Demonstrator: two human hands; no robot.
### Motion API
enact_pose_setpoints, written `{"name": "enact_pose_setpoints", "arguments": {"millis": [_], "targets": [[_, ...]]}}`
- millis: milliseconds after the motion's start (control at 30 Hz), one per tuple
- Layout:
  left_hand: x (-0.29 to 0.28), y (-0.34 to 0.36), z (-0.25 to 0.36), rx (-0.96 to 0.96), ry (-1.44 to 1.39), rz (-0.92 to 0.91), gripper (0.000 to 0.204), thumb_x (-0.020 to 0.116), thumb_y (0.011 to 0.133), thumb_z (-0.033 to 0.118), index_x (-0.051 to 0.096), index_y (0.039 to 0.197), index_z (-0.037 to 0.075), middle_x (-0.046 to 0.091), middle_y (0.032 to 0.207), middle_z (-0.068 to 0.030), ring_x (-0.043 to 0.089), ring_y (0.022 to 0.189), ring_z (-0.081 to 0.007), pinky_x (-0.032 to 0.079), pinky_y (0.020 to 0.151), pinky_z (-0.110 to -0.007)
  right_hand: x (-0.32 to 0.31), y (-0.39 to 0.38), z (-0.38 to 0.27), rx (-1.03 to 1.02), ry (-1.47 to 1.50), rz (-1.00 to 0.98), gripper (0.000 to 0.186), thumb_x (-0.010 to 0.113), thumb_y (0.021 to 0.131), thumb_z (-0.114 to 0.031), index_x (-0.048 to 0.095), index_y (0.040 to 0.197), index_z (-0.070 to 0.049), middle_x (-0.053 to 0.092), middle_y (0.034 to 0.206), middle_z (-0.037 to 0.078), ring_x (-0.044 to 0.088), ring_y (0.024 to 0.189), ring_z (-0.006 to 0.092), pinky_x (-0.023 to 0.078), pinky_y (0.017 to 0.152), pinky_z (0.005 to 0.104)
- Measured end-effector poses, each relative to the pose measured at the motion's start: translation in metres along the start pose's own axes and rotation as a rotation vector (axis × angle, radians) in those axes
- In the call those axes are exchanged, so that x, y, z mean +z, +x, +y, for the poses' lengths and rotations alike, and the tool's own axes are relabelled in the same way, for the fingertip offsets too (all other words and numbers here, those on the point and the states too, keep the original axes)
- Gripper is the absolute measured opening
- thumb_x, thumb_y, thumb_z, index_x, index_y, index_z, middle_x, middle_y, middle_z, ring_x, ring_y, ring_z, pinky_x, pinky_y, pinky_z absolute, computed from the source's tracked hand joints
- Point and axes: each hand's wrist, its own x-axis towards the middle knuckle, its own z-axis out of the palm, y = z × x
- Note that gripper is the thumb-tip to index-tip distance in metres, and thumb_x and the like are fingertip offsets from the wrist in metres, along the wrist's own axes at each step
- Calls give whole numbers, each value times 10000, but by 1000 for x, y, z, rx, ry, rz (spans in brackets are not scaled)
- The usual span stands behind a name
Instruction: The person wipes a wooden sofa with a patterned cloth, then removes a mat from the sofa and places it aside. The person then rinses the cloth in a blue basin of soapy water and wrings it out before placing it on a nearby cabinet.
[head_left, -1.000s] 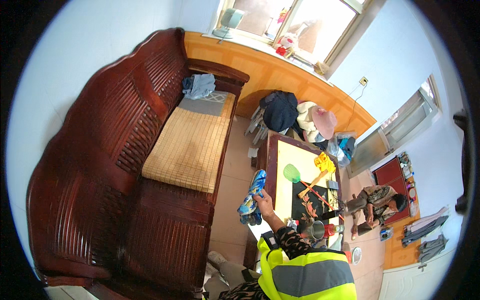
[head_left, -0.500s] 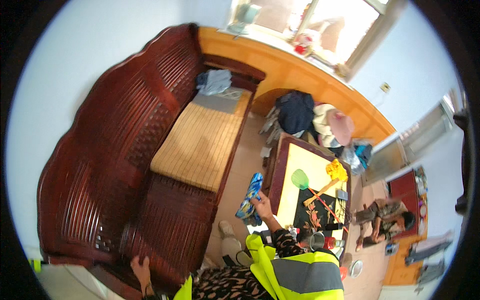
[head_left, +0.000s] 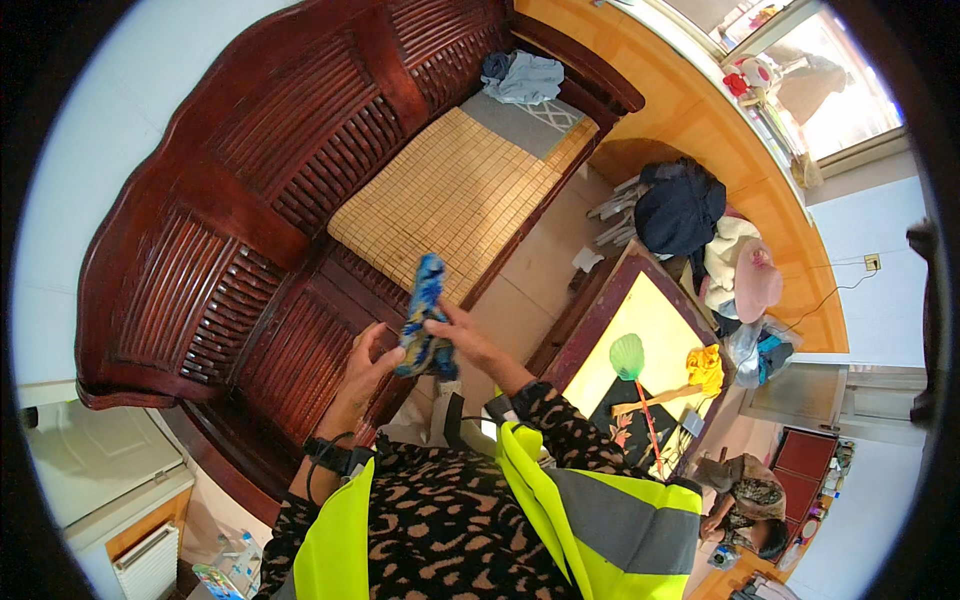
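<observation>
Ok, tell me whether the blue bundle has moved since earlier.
Yes: the blue bundle has moved left, away from the table, toward the wooden bench.

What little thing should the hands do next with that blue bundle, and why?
I'd probably close the left hand gently on the lower side of the blue bundle. The right hand already grips it, while the left is right beside it with thumb and fingers spread, so two hands might steady it better.
</observation>
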Motion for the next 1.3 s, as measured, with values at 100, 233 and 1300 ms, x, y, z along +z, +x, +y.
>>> {"name": "enact_pose_setpoints", "arguments": {"millis": [100, 233, 1300], "targets": [[4, -8, 18, -105, -183, 13, 847, 749, 778, 460, 359, 1434, 93, 321, 1459, -133, 321, 1358, -294, 334, 1082, -472, 39, 23, -4, 55, -13, -19, 882, 600, 913, -442, 126, 1505, 9, 166, 1559, 198, 179, 1436, 314, 191, 1156, 420], [-10, -19, 23, -172, -435, 80, 689, 738, 817, 245, 415, 1396, 55, 514, 1307, -108, 507, 1210, -232, 433, 1002, -396, 75, 35, -9, 7, 289, -109, 875, 599, 913, -416, 73, 1532, -92, 87, 1582, 122, 112, 1450, 306, 177, 1155, 469], [-55, 25, -53, -491, -553, 806, 344, 713, 774, 96, 598, 1096, 54, 661, 963, -59, 644, 820, -226, 547, 674, -385, -406, 240, 106, 78, -78, 897, 646, 618, 911, -190, 268, 1419, 2, 470, 1335, 195, 513, 1151, 269, 449, 926, 361]]}}
